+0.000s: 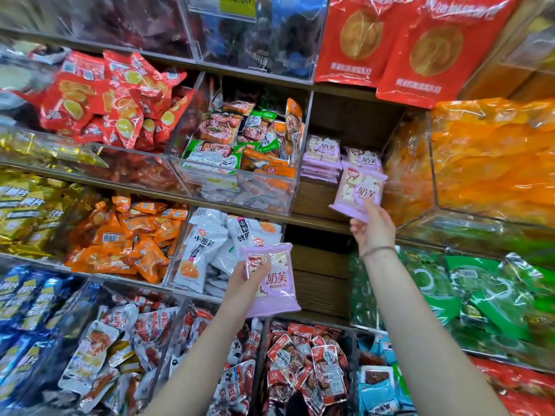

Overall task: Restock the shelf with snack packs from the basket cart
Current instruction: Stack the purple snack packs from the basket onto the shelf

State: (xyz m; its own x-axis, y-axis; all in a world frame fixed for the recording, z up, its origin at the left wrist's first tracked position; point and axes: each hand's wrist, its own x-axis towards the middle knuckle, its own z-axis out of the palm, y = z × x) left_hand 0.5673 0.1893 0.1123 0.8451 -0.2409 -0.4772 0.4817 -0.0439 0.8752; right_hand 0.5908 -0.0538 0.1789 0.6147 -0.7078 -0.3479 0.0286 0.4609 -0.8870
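Your two forearms reach up from the bottom of the view, and at their ends both hands are busy. Your left hand (pixel 241 279) grips one lilac snack pack (pixel 274 280) by its left edge, thumb on the front, and holds it low, in front of the white packs (pixel 207 247). Your right hand (pixel 374 226) pinches a second lilac pack (pixel 360 187) at its lower corner and lifts it to the open wooden compartment (pixel 354 121) of the shelf, where two short stacks of the same lilac packs (pixel 322 157) already lie.

I judge the step in hand is to lay the right pack on the right stack. Bring it in flat, with the printed face up and turned the same way as the others, so the pile stays square. Put it down fully before you release the fingers; a pack let go at the edge may slide forward off the shelf. Keep clear of the clear bin of orange snacks (pixel 492 163) just beside on the right. Then pass the left pack upward in the same manner. The basket cart is not in view.
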